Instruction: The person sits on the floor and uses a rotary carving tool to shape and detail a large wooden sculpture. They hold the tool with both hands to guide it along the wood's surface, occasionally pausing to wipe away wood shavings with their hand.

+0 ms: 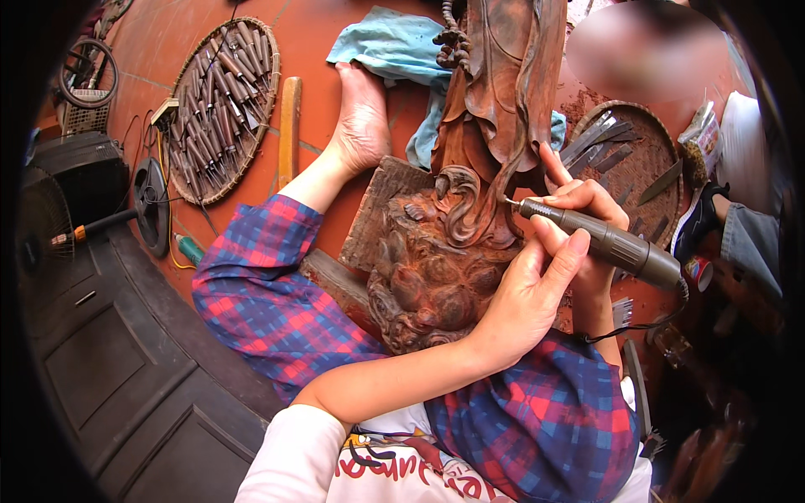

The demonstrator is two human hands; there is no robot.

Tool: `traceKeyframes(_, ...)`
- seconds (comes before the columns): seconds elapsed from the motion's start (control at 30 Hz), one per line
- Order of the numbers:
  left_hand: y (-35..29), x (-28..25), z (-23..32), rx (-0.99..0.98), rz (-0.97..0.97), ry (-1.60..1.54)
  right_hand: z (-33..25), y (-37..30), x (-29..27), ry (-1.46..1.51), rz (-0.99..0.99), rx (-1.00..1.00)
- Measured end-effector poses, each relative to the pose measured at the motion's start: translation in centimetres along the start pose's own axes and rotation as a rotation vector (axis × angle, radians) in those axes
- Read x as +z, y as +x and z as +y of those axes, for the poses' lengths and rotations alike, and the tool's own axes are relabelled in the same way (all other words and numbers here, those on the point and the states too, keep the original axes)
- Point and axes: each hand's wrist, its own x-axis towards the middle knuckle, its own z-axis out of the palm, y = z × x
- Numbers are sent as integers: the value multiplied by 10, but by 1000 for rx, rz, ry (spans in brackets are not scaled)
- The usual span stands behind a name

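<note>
A reddish-brown wooden carving (440,277) lies between my legs, with bulging knobs and curls at its near end and long drapery folds beyond. My right hand (597,201) is closed around a dark handheld rotary tool (625,245), its index finger stretched along the wood. The tool's thin bit meets or nearly meets the carving beside a curved ridge; exact contact is too small to tell. From the left, my left hand (532,285) reaches across the carving, its thumb and fingertips closed at the tool's front part. A cord trails from the tool's rear end.
Many chisels fill a round woven basket (222,109) at far left, near a wooden mallet-like bar (289,130). Flat files lie in another basket (662,142) on the right. A blue cloth (390,42) rests behind my foot. Another person's shoe (700,218) is at right; dark cabinet panels (126,369) stand left.
</note>
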Motion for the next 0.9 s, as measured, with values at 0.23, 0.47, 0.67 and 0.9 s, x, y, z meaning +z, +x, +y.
traceKeyframes(0.23, 9, 6, 11, 36, 50, -19, -2, 0, 12, 5, 141, 65)
traceKeyframes(0.47, -1, 3, 3, 21, 39, -2, 1, -2, 0, -57, 4, 5)
traceKeyframes(0.67, 2, 11, 5, 21, 44, 52, -3, 0, -7, 18, 14, 29)
traceKeyframes(0.9, 1, 7, 3, 32, 85, 34, 5, 1, -2, -3, -56, -33)
